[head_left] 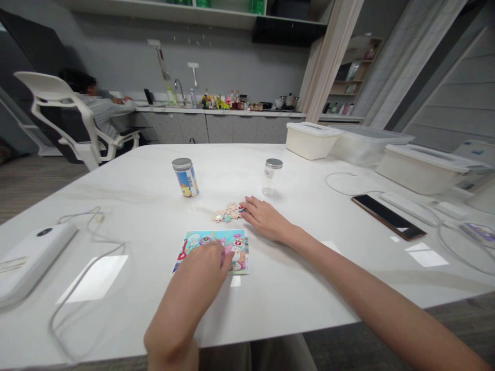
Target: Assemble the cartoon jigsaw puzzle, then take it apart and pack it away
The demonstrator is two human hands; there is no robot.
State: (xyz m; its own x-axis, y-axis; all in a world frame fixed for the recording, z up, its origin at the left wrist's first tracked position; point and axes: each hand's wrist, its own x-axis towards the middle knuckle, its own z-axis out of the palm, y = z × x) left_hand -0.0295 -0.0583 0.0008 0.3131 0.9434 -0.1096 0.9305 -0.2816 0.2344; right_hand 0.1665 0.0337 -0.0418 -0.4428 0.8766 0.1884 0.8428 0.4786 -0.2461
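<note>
A colourful cartoon picture sheet [240, 242] lies flat on the white table in front of me. My left hand [207, 260] rests over its middle, hiding part of the print; its fingertips are mostly out of sight behind the back of the hand. Just beyond the sheet is a small heap of wooden jigsaw pieces [231, 210], mostly plain side up. My right hand [263, 217] lies at the heap's right side with its fingers stretched out over a few pieces. Behind the heap stand a jar with a printed label [186, 178] and a clear jar [269, 180], both with silver lids.
A smartphone [389, 216] and cables lie on the right, with lidded white bins [311, 140] behind. On the left are a white device [34, 263] and a looping cable [93, 257]. A person [104, 111] sits in a chair [58, 103] near the kitchen counter.
</note>
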